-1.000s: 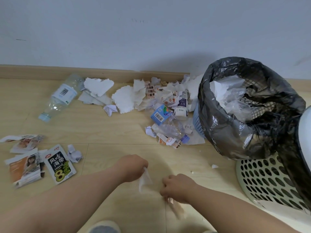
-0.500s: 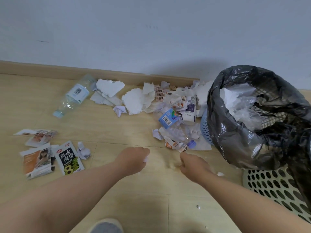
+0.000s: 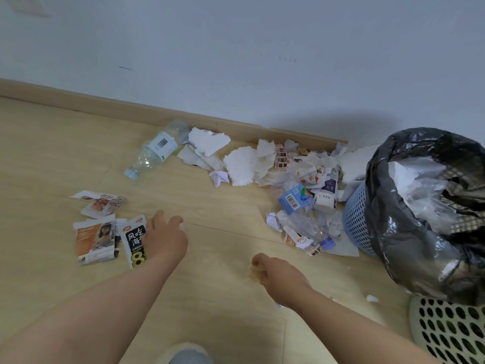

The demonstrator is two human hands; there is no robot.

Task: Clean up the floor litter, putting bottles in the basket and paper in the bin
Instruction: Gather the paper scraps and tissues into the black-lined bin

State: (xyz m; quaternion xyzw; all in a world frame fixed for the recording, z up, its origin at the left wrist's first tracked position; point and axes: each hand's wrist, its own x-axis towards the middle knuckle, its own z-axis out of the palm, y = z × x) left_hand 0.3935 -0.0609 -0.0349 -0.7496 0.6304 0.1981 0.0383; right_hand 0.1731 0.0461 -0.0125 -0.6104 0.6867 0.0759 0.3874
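Observation:
My left hand (image 3: 165, 236) hovers over the black snack wrapper (image 3: 134, 241), seen from the back with its fingers curled; a small white paper scrap shows at its right edge. My right hand (image 3: 279, 275) is a fist low over the floor, gripping a crumpled yellowish paper scrap (image 3: 256, 269). A clear plastic bottle (image 3: 157, 151) lies by the skirting board. A crushed clear bottle (image 3: 307, 227) with a blue cap lies in the litter near the blue basket (image 3: 355, 222). The bin lined with a black bag (image 3: 409, 245) stands at the right, with paper inside.
Torn white tissue (image 3: 241, 164) is strewn along the wall. A blue carton (image 3: 294, 199) and a white carton (image 3: 326, 195) lie in the pile. An orange wrapper (image 3: 93, 239) and torn leaflets (image 3: 102, 203) lie left. A pale green perforated basket (image 3: 446, 334) is at the bottom right.
My left hand has swung left to above the black wrapper. My right hand has drawn back from the litter pile, still a fist. The view has tilted.

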